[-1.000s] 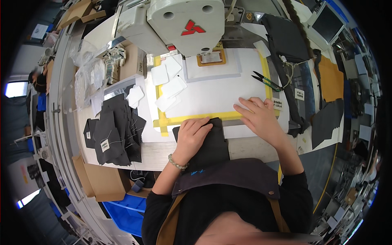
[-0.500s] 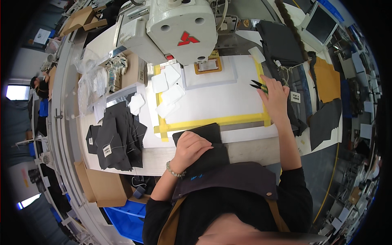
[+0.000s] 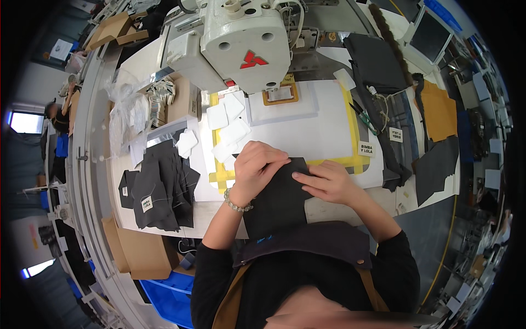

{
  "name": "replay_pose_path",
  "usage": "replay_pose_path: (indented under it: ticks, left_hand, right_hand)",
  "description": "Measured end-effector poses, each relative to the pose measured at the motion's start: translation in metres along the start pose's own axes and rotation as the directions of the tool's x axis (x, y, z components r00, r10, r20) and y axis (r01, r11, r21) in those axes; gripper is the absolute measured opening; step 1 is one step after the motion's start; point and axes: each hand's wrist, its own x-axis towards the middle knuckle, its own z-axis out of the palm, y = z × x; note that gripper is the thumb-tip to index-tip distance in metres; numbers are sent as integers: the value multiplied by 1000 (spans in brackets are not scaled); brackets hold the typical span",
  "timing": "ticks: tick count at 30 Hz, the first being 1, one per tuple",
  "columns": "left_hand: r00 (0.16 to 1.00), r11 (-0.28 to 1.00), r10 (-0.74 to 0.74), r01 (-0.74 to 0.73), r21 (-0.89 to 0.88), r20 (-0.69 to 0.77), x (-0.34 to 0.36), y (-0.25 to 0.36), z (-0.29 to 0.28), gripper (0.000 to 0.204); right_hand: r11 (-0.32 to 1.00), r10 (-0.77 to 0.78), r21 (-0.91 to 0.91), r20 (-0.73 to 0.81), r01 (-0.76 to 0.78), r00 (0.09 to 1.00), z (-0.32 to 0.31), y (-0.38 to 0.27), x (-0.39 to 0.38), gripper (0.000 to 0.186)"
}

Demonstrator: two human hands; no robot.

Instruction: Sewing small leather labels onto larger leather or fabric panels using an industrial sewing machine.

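Note:
A dark grey fabric piece (image 3: 278, 200) hangs over the table's front edge in front of me. My left hand (image 3: 256, 169), with a beaded bracelet on its wrist, is closed, thumb and fingers pinching the piece near its upper edge. My right hand (image 3: 329, 183) touches the right side of the same fabric, its fingers stretched out and lying on it. Green-handled tweezers or snips (image 3: 364, 118) lie to the right, beside the yellow-taped white sheet (image 3: 323, 126). A small white label (image 3: 366, 149) sits at that sheet's right border.
A white sewing machine head (image 3: 246, 46) stands over the sheet, above a clear plate. Several white cards (image 3: 233, 131) lie left of it. Dark fabric pieces (image 3: 161, 186) are piled at left, near an open box (image 3: 186, 98). Brown fabric (image 3: 438, 107) and a screen (image 3: 430, 33) are at right.
My right hand has let go of the green-handled tool and come back to the fabric. The fabric is spread flatter and farther forward. A white label now shows at the sheet's right border.

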Motion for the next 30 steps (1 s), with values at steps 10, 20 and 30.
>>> replay_pose_path:
  ticks: [10, 20, 30]
  left_hand:
    - [974, 989, 62, -89, 117, 216, 23, 8, 26, 68]
    - [835, 848, 156, -387, 361, 528, -1, -24, 56, 30]
    - [799, 793, 337, -526, 308, 498, 10, -62, 31, 19]
  right_hand:
    - [556, 813, 395, -74, -731, 578, -14, 15, -28, 53]
    - [77, 914, 877, 129, -475, 385, -30, 18, -27, 75]
    - [215, 866, 814, 97, -540, 490, -26, 35, -28, 85]
